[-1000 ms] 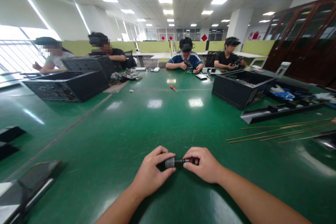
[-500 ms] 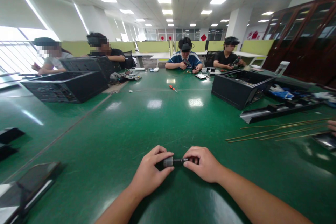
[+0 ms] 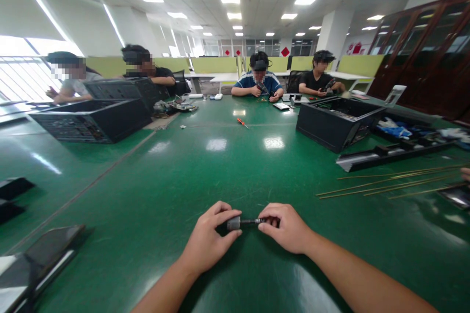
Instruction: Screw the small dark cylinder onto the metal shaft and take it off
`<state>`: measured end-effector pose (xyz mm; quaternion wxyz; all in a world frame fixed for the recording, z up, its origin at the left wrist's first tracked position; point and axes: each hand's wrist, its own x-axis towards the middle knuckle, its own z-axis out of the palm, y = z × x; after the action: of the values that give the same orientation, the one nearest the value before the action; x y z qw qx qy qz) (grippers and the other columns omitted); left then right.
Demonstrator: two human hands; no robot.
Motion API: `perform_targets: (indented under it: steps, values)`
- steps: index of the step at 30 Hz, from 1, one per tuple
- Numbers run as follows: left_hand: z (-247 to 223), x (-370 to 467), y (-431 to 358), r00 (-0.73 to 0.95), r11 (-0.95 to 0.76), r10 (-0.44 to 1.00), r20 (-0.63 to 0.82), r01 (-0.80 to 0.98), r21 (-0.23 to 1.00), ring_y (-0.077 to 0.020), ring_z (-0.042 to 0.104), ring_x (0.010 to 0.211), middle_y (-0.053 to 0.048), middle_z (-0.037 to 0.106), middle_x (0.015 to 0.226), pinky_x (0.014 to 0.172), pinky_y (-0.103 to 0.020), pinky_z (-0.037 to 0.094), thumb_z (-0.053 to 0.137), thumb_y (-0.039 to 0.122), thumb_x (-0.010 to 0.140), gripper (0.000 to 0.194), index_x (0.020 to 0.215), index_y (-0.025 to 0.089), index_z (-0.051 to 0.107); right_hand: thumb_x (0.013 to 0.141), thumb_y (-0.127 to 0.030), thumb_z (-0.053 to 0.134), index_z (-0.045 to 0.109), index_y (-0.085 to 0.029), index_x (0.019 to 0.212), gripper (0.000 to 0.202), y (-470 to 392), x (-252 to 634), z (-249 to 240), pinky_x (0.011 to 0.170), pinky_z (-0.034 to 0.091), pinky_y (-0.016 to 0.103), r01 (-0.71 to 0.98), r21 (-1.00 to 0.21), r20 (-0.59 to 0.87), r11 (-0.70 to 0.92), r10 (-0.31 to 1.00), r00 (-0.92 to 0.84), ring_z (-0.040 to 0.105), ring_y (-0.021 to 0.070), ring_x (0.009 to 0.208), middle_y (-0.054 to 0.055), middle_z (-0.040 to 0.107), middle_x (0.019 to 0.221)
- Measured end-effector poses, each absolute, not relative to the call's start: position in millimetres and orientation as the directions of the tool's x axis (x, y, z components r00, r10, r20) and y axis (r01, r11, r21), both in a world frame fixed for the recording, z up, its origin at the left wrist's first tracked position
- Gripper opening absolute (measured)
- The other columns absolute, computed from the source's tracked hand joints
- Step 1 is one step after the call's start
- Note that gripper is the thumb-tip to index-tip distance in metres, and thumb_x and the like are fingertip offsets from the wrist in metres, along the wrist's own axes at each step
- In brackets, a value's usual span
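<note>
Low in the middle of the head view, my left hand grips a grey cylinder between thumb and fingers. A thin dark shaft runs from the cylinder toward the right, lying roughly level. My right hand is closed in a pinch around the far end of that shaft, so its tip is hidden. The exact kind of this cylinder-and-shaft piece cannot be made out. Both hands are just above or on the green table.
Black computer cases stand at left, another case at right. An orange screwdriver lies ahead. Thin brass-coloured rods and a dark metal panel are to the right. A dark flat device lies near left. Several people sit opposite.
My hands have shifted slightly apart, the left one a little left with the grey cylinder. Slightly more of the dark shaft shows between them.
</note>
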<state>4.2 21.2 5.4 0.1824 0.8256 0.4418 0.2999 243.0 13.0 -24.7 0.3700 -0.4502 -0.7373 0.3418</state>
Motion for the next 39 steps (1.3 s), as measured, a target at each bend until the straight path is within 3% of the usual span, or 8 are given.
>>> perform_targets:
  steps: [20,28,34,36,39]
  values:
    - [6,-2,25,0.391,-0.517,0.856,0.338,0.648,0.560,-0.0183,0.064,0.093,-0.003,0.064,0.099,0.085,-0.031,0.052,0.072,0.020,0.075,0.029,0.103,0.027,0.074,0.080,-0.018,0.067,0.075,-0.017,0.086,0.010,12,245,-22,0.058,0.043,0.022,0.436,-0.826,0.234,0.359,0.920,-0.313,0.056,0.0115,0.062,0.003,0.066,0.078]
    - [9,-7,33,0.273,-0.410,0.910,0.313,0.707,0.576,-0.0220,0.068,0.096,-0.005,0.072,0.103,0.090,-0.035,0.052,0.068,0.044,0.081,0.033,0.106,0.024,0.071,0.080,-0.019,0.068,0.075,-0.017,0.087,0.010,11,245,-25,0.060,0.046,0.023,0.423,-0.829,0.241,0.365,0.917,-0.318,0.059,0.0125,0.064,0.003,0.068,0.080]
    - [18,-24,47,0.030,-0.175,0.977,0.212,0.683,0.709,-0.0254,0.071,0.097,-0.008,0.076,0.098,0.090,-0.036,0.053,0.045,0.056,0.090,0.044,0.111,0.019,0.055,0.079,-0.019,0.069,0.075,-0.017,0.087,0.010,12,245,-25,0.060,0.045,0.023,0.422,-0.830,0.243,0.366,0.916,-0.318,0.059,0.0122,0.064,0.003,0.067,0.079]
    - [26,-41,53,-0.028,-0.126,0.976,0.216,0.735,0.666,-0.0269,0.071,0.097,-0.010,0.076,0.099,0.089,-0.036,0.054,0.043,0.058,0.089,0.045,0.109,0.019,0.054,0.079,-0.020,0.069,0.075,-0.016,0.087,0.011,12,246,-24,0.059,0.045,0.022,0.423,-0.833,0.234,0.357,0.919,-0.317,0.058,0.0119,0.063,0.003,0.067,0.079]
    - [35,-86,54,-0.052,-0.090,0.963,0.264,0.863,0.498,-0.0280,0.070,0.099,-0.009,0.073,0.108,0.091,-0.038,0.053,0.051,0.058,0.083,0.045,0.107,0.020,0.057,0.079,-0.020,0.068,0.075,-0.017,0.088,0.011,12,246,-23,0.060,0.045,0.022,0.433,-0.826,0.231,0.361,0.917,-0.324,0.058,0.0118,0.063,0.003,0.067,0.079]
